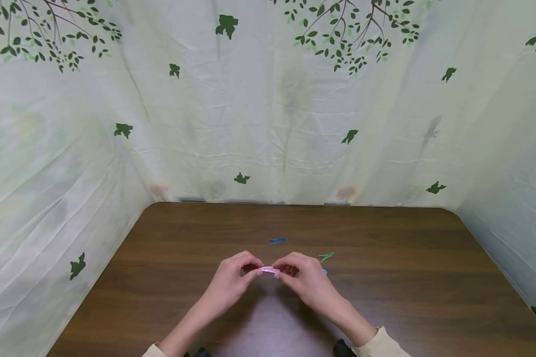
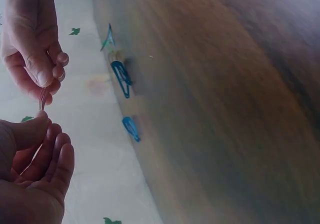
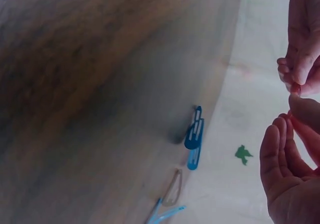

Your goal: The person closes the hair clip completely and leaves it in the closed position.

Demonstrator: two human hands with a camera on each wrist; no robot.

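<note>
Between both hands, above the table, is a pink snap hair clip (image 1: 269,269). The left hand (image 1: 233,275) pinches one end of it between thumb and fingertips. Its other end is pinched the same way by the right hand (image 1: 307,278). In the left wrist view only a thin strip of the clip (image 2: 43,99) shows between the fingertips. Beyond the hands lie a blue hair clip (image 1: 277,241) and a green hair clip (image 1: 327,256), both spread open. A light blue piece (image 1: 325,272) is mostly hidden behind the right hand.
The brown wooden table (image 1: 161,258) reaches back to a pale curtain (image 1: 268,124) with leaf prints, which also hangs at both sides. In the right wrist view, blue clips (image 3: 194,136) lie close together, near a pale loop-shaped clip (image 3: 173,188).
</note>
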